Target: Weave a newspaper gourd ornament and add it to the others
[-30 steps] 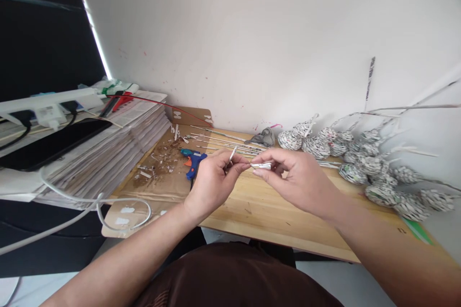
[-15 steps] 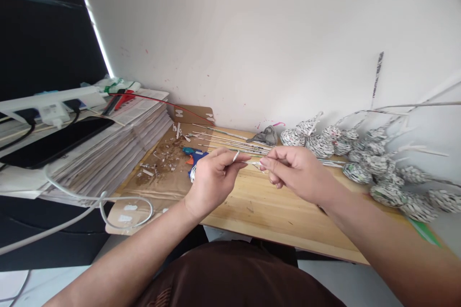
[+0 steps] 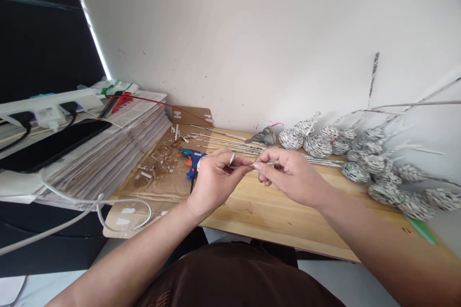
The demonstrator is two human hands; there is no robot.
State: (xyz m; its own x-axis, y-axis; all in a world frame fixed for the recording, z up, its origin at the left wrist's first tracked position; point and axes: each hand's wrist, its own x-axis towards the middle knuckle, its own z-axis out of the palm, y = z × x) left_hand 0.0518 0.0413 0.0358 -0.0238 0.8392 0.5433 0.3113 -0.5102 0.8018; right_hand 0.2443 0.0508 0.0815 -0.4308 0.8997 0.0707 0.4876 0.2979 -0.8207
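Above the table's middle, my left hand point(image 3: 218, 175) is closed in a pinch on a thin rolled-paper stick point(image 3: 232, 159), whose pale end pokes up between the fingers. My right hand point(image 3: 283, 172) pinches the paper close by, its thumb and fingertips almost meeting those of the left. Most of the paper is hidden by the fingers. A bit of something white shows at the outer edge of my left hand, too covered to make out. Just left of that hand lies a blue glue gun point(image 3: 194, 157) on cardboard.
Several paper sticks point(image 3: 223, 143) lie along the wall beside a grey crumpled cloth point(image 3: 264, 136). Woven paper balls point(image 3: 319, 145) crowd the right side. At left stand a newspaper stack point(image 3: 144, 127), a phone point(image 3: 61, 144), a power strip point(image 3: 50, 105) and a looped white cable point(image 3: 144, 204). Scraps litter the cardboard point(image 3: 162, 189).
My hands have come closer together, the right moving left, and the paper gap between them has shrunk. More of the glue gun shows beside my left hand. The view has shifted slightly.
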